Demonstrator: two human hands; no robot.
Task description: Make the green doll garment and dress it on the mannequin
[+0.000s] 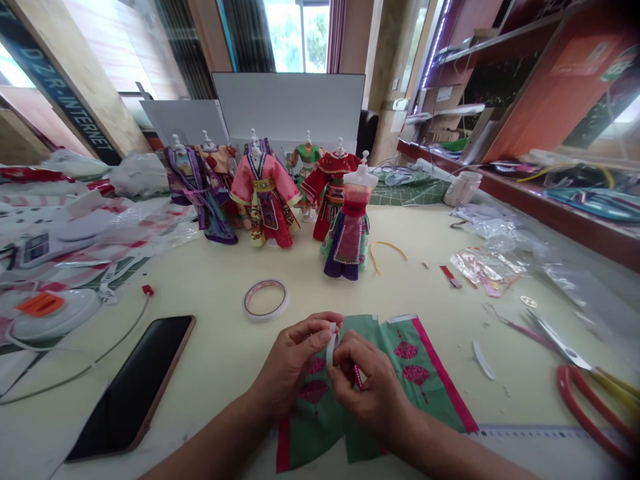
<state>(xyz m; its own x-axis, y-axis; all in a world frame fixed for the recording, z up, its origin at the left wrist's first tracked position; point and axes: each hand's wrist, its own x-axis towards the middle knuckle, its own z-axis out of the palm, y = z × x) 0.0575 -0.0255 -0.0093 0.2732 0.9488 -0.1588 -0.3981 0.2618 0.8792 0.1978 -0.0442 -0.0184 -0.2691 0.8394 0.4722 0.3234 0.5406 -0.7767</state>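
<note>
Green fabric [370, 420] with pink edging and pink fan motifs lies flat on the table beneath both hands. A small white strip [331, 348] is pinched between the fingertips of my left hand [295, 357]. My right hand [367, 387] is closed at the strip's right side, its thumb and forefinger on it too. A bit of pink shows between the right fingers. White edges show along the top of the fabric's right part.
Behind stand several small dressed mannequins [350, 233]. A tape roll [265, 299] and a black phone [135, 387] lie to the left. Red-handled scissors [575, 360], a white ruler [530, 433] and plastic bags [487, 267] are at the right.
</note>
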